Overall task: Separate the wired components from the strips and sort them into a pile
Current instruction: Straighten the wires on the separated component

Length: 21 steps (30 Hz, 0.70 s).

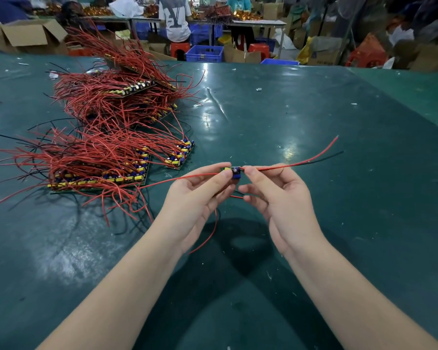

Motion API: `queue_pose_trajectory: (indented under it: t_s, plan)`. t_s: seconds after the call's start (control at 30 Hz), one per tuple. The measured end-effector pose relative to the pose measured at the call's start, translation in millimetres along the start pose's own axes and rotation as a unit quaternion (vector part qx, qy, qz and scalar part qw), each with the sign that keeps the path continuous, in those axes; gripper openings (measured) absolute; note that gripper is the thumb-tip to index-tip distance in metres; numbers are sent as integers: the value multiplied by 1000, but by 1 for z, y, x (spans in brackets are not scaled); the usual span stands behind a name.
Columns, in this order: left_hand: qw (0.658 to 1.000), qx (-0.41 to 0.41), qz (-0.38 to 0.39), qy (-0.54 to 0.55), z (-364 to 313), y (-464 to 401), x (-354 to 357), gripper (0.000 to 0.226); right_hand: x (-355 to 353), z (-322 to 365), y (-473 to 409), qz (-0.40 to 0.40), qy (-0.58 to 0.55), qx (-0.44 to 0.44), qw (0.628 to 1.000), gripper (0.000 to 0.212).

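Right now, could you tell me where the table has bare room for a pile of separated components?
The green table is bare right of the right hand, under the red and black leads, and far centre. Left is crowded: strips with red wires and stacked strips behind.

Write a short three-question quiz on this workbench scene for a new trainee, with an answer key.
1. True or false: both hands pinch the small wired piece above the green table.
2. Multiple choice: the heap of wired strips lies A) left of the left hand, B) right of the right hand, C) under both forearms.
3. Fill in: the two wires running out to the right of the held piece are red and ____.

Key: 1 true. 2 A. 3 black.
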<state>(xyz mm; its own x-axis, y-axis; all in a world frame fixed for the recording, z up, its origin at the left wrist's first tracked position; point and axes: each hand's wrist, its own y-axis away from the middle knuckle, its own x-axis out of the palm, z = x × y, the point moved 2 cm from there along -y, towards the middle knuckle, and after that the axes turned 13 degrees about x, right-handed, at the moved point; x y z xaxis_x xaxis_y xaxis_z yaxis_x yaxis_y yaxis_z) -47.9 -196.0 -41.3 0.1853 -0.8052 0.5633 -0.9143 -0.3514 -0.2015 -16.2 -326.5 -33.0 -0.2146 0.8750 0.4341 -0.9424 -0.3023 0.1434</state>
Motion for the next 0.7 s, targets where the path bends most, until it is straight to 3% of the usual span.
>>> queue_pose_trajectory:
  t_s: [0.33,0.63,0.7]
  plan:
    - [1000,4,4,-24,2,1,0,23,-1,-8,-1,-21,-107,160,981,10]
    - [1000,-22,11,1,-2,-1,-2,20,-12,15,-6,58,49,66,995,16]
    - [999,-33,17,-7,-2,0,-3,22,-14,16,-8,52,73,44,995,9]
